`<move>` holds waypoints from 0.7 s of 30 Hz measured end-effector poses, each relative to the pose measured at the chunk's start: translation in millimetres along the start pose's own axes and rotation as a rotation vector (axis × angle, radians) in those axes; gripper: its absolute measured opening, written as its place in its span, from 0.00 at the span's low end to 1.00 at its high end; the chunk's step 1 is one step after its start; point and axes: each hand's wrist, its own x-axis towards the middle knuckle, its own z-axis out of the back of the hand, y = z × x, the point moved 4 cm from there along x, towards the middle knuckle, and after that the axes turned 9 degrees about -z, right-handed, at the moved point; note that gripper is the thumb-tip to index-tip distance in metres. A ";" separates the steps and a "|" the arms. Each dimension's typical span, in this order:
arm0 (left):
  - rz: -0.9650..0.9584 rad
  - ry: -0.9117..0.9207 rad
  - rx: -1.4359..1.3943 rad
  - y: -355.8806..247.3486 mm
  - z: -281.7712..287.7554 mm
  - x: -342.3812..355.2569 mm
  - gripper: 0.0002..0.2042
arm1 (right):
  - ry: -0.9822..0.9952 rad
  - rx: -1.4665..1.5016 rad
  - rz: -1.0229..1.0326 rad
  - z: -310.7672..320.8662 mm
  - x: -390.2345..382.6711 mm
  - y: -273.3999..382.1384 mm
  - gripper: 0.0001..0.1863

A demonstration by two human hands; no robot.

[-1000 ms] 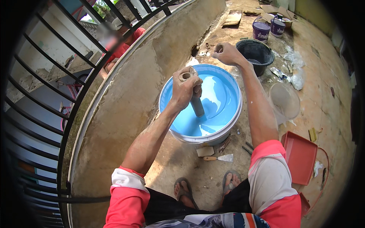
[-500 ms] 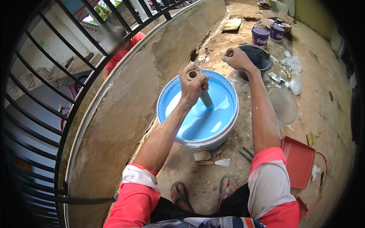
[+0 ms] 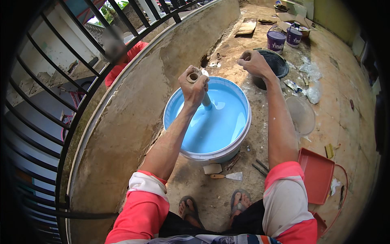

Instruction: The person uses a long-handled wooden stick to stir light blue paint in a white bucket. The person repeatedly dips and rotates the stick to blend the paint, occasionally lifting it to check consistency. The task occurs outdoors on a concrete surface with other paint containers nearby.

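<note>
My left hand [image 3: 195,91] is wrapped round the upper end of a hollow pipe [image 3: 207,101], whose open top shows above the fingers. The pipe's lower part dips into light blue paint [image 3: 223,130] toward the far left of a large white bucket [image 3: 213,156]. Beyond the bucket's far right rim, my right hand [image 3: 256,65] hangs in the air with its fingers curled in, and nothing shows in them. Behind that hand stands a black bucket [image 3: 278,67], partly hidden by it.
A scraper [image 3: 227,176] and a pale block [image 3: 212,168] lie before my sandalled feet. To the right are a red tray [image 3: 317,175], a round translucent lid [image 3: 300,116] and plastic bags [image 3: 313,93]. Purple pails [image 3: 276,40] stand farther back. Left runs a low wall [image 3: 122,134] with black railings; a person in red is beyond.
My left hand has moved left with the pipe, which now stands farther left in the paint. My right hand stays curled in nearly the same place. The view has shifted slightly.
</note>
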 end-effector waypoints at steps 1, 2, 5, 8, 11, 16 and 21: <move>0.036 0.014 -0.086 1.5 -6.3 -2.4 0.06 | -0.023 0.020 0.003 3.0 2.1 -3.6 0.21; 0.072 0.026 -0.169 2.0 -10.4 -5.5 0.06 | -0.044 0.041 0.007 5.7 5.3 -5.6 0.21; 0.192 0.062 -0.298 -5.8 -12.9 -21.8 0.06 | -0.065 0.077 -0.011 7.1 13.1 -10.4 0.20; 0.333 0.103 -0.325 -21.3 13.4 -27.8 0.07 | -0.046 0.093 -0.005 -1.8 17.4 -6.0 0.20; 0.354 0.150 -0.159 -30.8 53.0 -21.7 0.06 | 0.007 0.063 0.002 -23.7 14.1 3.7 0.21; 0.071 0.057 0.078 -24.0 58.4 -7.3 0.06 | 0.037 -0.108 0.005 -42.7 -2.3 7.5 0.25; -0.010 -0.069 -0.125 -5.4 24.4 -13.2 0.07 | 0.221 -0.111 -0.048 -55.0 3.8 -18.7 0.38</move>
